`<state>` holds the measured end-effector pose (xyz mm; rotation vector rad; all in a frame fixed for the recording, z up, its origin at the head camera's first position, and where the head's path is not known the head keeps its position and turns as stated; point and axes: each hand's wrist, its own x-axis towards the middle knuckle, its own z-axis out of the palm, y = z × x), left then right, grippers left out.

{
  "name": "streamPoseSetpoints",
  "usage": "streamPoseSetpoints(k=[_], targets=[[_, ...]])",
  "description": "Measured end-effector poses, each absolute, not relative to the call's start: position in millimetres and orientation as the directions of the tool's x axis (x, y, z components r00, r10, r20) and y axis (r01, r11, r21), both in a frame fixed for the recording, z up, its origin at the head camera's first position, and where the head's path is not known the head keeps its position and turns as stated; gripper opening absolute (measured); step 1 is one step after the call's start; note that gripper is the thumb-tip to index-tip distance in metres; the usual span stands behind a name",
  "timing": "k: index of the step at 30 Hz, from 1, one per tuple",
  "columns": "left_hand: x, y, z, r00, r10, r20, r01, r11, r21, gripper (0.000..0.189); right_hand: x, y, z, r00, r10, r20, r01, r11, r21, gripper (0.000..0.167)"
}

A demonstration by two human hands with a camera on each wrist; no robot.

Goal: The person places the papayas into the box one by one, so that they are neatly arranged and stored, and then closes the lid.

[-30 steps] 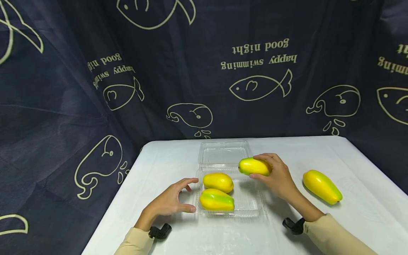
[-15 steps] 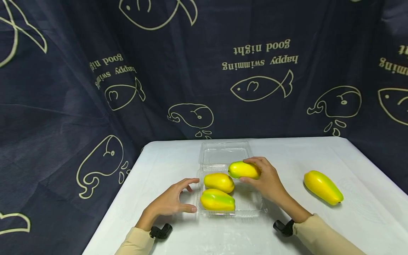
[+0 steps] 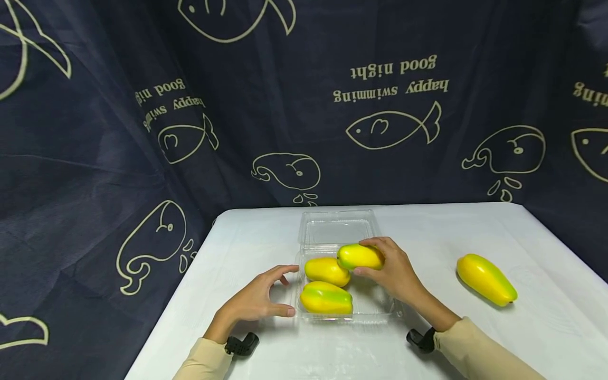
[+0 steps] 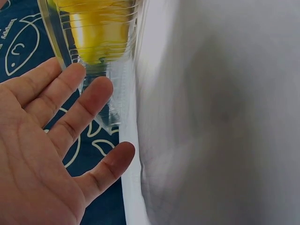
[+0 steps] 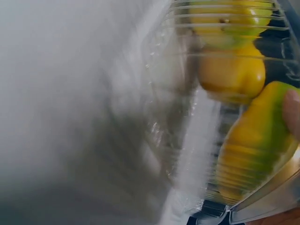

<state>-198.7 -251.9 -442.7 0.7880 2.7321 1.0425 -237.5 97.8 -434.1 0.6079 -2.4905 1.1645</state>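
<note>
My right hand (image 3: 396,272) grips a yellow-green papaya (image 3: 356,256) between thumb and fingers, over the back right of a clear plastic clamshell box (image 3: 377,317). In the right wrist view the gripped papaya (image 5: 258,131) shows through the ribbed box wall, with one fingertip (image 5: 291,112) on it. Two more papayas lie in the left half of the box: a yellow one (image 3: 325,271) behind and a greener one (image 3: 326,298) in front. My left hand (image 3: 254,300) is spread beside the box's left wall, holding nothing; its palm and straight fingers (image 4: 70,117) show in the left wrist view.
The box's lid (image 3: 339,228) lies folded back behind it. A further papaya (image 3: 486,279) lies on the white-covered table (image 3: 537,327) at the right. A dark curtain (image 3: 294,105) with fish drawings hangs behind and at the sides.
My right hand has carried its papaya left and slightly down, from the box's right back edge to over its inside, close beside the yellow papaya. The left hand has stayed put.
</note>
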Motion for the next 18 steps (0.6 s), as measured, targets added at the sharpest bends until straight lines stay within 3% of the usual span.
streamPoseSetpoints(k=[18], targets=[[-199.4,-251.4,-442.2,-0.858,0.508,0.076,0.431,0.632,0.643,0.092,-234.1,98.9,-437.3,-0.869,-0.272,0.414,-0.489,0.607,-0.626,0.067]])
